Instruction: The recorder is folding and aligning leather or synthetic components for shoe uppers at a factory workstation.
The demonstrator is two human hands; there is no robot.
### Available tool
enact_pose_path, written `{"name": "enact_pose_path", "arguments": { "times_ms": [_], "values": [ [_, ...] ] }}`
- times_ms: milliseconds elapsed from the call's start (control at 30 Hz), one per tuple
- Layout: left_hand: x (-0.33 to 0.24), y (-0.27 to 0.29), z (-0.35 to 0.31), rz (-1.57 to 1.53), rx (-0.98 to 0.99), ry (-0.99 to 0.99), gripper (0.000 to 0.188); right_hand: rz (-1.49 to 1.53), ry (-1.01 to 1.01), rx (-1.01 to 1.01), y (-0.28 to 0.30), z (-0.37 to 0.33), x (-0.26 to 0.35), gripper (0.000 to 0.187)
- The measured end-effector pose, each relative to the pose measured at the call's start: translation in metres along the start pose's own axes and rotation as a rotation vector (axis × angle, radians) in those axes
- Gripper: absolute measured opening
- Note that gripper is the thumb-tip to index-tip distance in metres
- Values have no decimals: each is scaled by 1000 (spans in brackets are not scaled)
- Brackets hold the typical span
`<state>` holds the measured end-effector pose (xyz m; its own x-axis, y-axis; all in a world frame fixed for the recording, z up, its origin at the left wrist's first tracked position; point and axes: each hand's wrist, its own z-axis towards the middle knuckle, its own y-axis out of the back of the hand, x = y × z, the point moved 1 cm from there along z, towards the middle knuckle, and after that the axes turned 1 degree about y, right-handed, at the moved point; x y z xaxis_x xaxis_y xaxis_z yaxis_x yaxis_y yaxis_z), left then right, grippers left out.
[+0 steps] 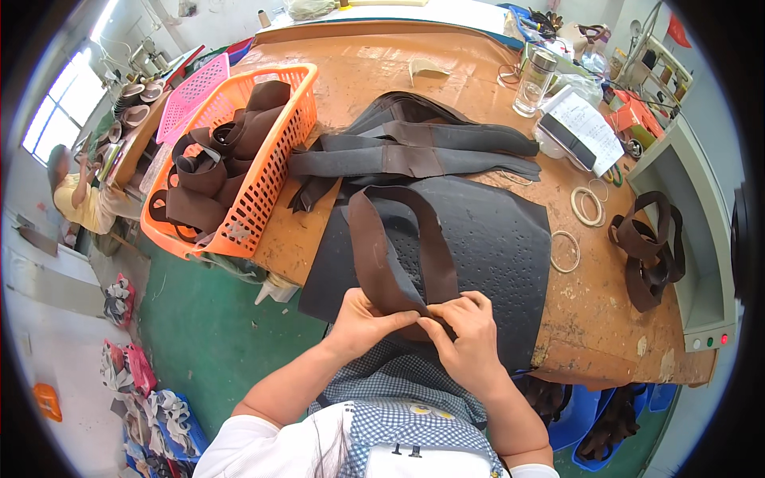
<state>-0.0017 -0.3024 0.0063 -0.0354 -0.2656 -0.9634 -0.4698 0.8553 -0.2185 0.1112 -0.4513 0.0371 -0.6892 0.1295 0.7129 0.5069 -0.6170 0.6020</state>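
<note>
At the frame's lower centre, our left hand (360,325) and right hand (465,328) pinch the looped, flat, dark-brown, leathery strip (369,243) over the pitted black mat (504,243). Should either pinch loosen, we think the strip could slip askew.

Cannot see the pinched part of the brown strip (371,251), covered by the left hand (360,324) and right hand (468,331), nor tell folded edge from cut end there. Can trace the lower edge of the black mat (502,255) only beside the forearms (291,390). Cannot count the overlapping grey strips (470,163), or the brown rolls (198,207) half screened by the orange basket (306,80). Cannot read the small writing on the white sheet (594,131) or make out the handwork of the distant person in yellow (84,203). Lose the blue bins (575,416) partly under the table (351,64), the grey housing (701,275) at the view's right border, and the white sleeves (249,438) at the bottom.
</note>
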Motion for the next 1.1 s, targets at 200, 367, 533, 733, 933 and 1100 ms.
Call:
{"name": "enact_pose_path", "arguments": {
  "times_ms": [200, 367, 533, 733, 933, 1100],
  "values": [
    [-6, -6, 1, -35, 3, 1, 17, 134, -49, -61, 0, -1, -10, 8],
    [-15, 2, 8, -108, -34, 63, 20, 116, 4, -102, -3, -6, -9, 11],
    [-22, 11, 13, -87, -11, 47, 20, 167, -53, -98, 0, -8, -12, 11],
    [-23, 10, 16, -54, -17, 61, 21, 246, -108, -53, 1, -9, -15, 11],
    [-21, 9, 17, -110, 15, 39, 21, 315, -205, 21, 2, -9, -22, 11],
    [-17, 6, 19, -76, -51, 40, 19, 338, -187, 29, 0, -11, -25, 11]
  ]
}}
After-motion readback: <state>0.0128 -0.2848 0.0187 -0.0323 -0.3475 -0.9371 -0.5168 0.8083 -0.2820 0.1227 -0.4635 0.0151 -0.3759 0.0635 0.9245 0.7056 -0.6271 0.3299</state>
